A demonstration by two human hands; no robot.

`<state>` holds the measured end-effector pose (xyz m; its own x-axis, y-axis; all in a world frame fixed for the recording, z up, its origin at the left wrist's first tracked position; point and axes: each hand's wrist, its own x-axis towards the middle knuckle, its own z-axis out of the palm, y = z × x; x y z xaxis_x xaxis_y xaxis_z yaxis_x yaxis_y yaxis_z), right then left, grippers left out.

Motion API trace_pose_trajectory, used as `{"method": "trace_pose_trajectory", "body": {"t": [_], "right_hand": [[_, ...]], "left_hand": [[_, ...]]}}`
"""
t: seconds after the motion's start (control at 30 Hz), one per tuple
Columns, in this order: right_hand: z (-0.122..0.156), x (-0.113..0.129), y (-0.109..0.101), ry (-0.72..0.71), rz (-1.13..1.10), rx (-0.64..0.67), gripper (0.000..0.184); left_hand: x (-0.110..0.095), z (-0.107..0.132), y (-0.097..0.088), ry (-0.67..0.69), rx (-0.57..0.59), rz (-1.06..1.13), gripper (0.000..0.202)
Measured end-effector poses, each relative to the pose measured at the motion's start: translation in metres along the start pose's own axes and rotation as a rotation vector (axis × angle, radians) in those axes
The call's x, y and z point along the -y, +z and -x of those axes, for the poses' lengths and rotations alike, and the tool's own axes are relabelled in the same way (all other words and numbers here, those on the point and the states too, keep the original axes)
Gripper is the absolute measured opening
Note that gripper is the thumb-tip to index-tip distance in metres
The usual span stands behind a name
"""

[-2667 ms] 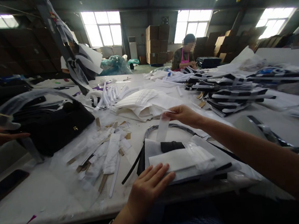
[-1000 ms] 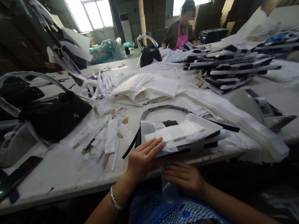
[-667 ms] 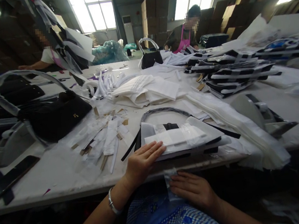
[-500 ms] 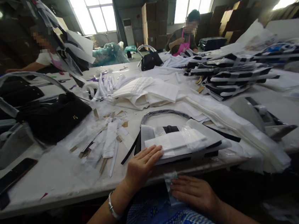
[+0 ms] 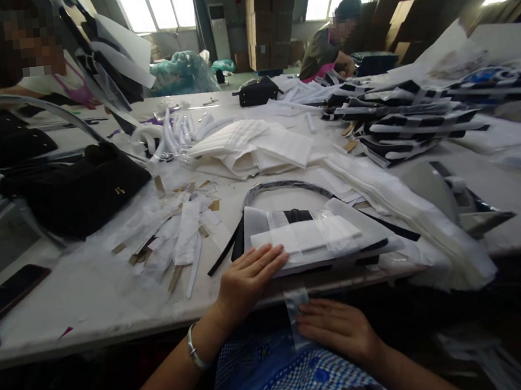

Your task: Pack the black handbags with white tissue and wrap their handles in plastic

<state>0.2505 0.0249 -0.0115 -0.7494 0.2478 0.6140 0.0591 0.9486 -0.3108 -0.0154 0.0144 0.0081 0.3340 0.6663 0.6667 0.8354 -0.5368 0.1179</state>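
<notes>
A handbag (image 5: 297,214) lies at the table's front edge, its front covered with white sheets and a clear-taped white strip (image 5: 309,239). Its black handle (image 5: 287,185), wrapped in clear film, arches away from me. My left hand (image 5: 250,276) rests on the lower left of this covering, fingers stretched out flat. Below the table edge, against my blue checked apron (image 5: 261,375), my right hand (image 5: 342,329) has its fingers together over a small clear plastic piece (image 5: 296,306). My right thumb is hidden.
Paper and plastic scraps (image 5: 185,234) lie left of the handbag, near a black bag (image 5: 83,189) and a phone (image 5: 13,295). White sheets (image 5: 250,146) are heaped behind; stacked wrapped pieces (image 5: 421,125) and foam sheeting (image 5: 392,206) lie right. Two people work across the table.
My view has tilted and shifted slightly. Both hands keep nearly the same places. The far-right person leans over, and the far black bag's handle no longer stands up.
</notes>
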Motion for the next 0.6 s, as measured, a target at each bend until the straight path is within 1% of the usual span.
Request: {"method": "trace_pose_trajectory", "body": {"t": [0.17,0.27,0.4,0.6], "right_hand": [[-0.004,0.001,-0.01,0.024,-0.036,0.017,0.028],[-0.015,0.001,-0.02,0.032,-0.071,-0.017,0.032],[-0.029,0.004,-0.031,0.023,-0.061,-0.041,0.035],[-0.031,0.013,-0.037,0.014,-0.031,0.009,0.036]], "left_hand": [[-0.002,0.005,0.001,0.002,0.056,-0.026,0.042],[-0.005,0.009,0.002,0.006,0.094,-0.043,0.044],[-0.006,0.01,0.001,0.019,0.093,-0.055,0.045],[-0.005,0.008,-0.001,0.041,0.12,-0.042,0.049]]}}
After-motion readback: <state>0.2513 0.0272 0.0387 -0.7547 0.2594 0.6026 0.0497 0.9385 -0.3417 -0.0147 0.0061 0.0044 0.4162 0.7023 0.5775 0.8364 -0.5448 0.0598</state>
